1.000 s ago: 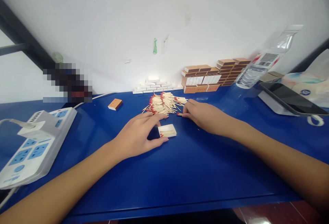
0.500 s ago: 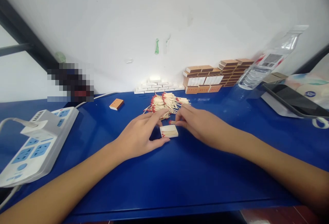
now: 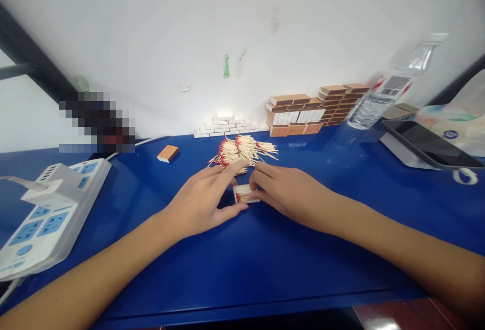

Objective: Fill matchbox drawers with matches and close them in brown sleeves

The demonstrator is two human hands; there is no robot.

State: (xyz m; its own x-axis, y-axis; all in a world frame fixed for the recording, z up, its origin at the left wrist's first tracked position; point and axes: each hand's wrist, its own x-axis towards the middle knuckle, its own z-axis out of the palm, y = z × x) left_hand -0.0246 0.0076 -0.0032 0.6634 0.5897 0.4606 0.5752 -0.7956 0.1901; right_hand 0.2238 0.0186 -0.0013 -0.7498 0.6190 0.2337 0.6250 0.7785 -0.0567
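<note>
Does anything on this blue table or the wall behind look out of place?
One orange matchbox lies alone at an angle on the left, apart from the stacked matchboxes by the wall. The wall also has a green mark, perhaps leftover residue. The loose matches form an untidy heap.

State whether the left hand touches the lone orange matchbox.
No, the lone orange matchbox lies on the blue table, apart from the left hand at the white tray.
</note>
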